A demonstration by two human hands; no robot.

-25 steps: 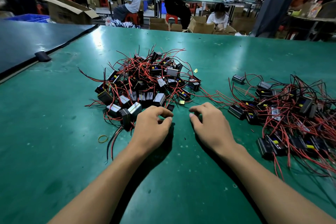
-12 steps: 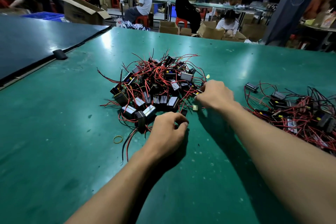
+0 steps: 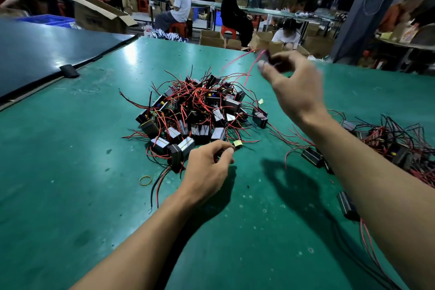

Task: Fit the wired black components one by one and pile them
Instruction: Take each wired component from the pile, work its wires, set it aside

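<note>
Left hand (image 3: 207,172): low over the green tabletop (image 3: 70,172), fingers curled; whether it holds anything cannot be told. Just beyond it: heap of wired black components (image 3: 200,113). Right hand (image 3: 296,87): raised, pinching one blurred component (image 3: 270,59) with red wires trailing. Far left beyond: open cardboard box (image 3: 101,16), contents hidden.

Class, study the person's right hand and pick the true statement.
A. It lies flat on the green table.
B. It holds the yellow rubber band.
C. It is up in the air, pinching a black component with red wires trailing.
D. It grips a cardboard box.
C: the right hand is above the central pile, its fingertips pinching a blurred black component from which red wires trail.
</note>
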